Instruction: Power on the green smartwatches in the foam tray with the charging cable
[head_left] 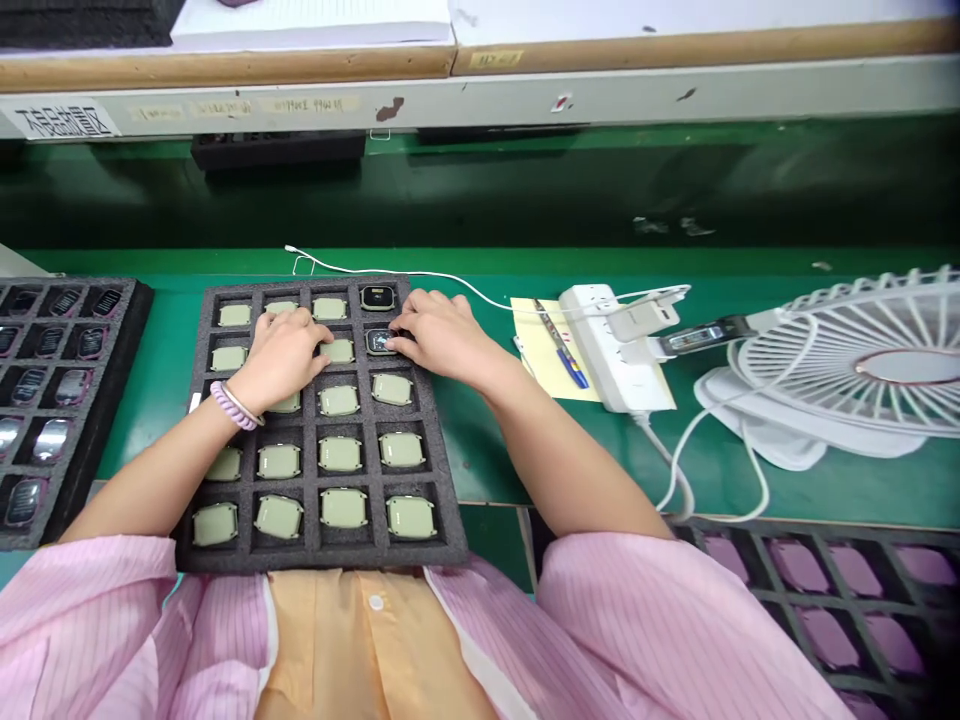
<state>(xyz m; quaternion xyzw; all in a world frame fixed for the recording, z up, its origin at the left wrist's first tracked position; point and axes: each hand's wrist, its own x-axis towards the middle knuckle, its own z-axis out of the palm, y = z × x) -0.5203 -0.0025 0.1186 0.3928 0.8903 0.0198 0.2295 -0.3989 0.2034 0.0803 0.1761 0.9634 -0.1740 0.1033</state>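
Note:
A black foam tray (pixel 319 555) lies in front of me, its cells filled with several square pale-green parts (pixel 343 453). Two cells at its top right hold dark-faced parts (pixel 377 297). My left hand (pixel 283 357) rests palm down over the tray's upper left cells, fingers curled, fingertips by a pale part (pixel 340 350). My right hand (pixel 442 335) sits at the tray's upper right edge, its fingertips pinched on the dark part (pixel 379 341) in the second row. A purple band circles my left wrist.
A second black tray (pixel 120 330) of dark glossy parts sits at the left. To the right lie a yellow note with pens (pixel 559 350), a white power strip (pixel 619 360), a white cable and a white fan (pixel 862 370). Another tray (pixel 832 580) is at lower right.

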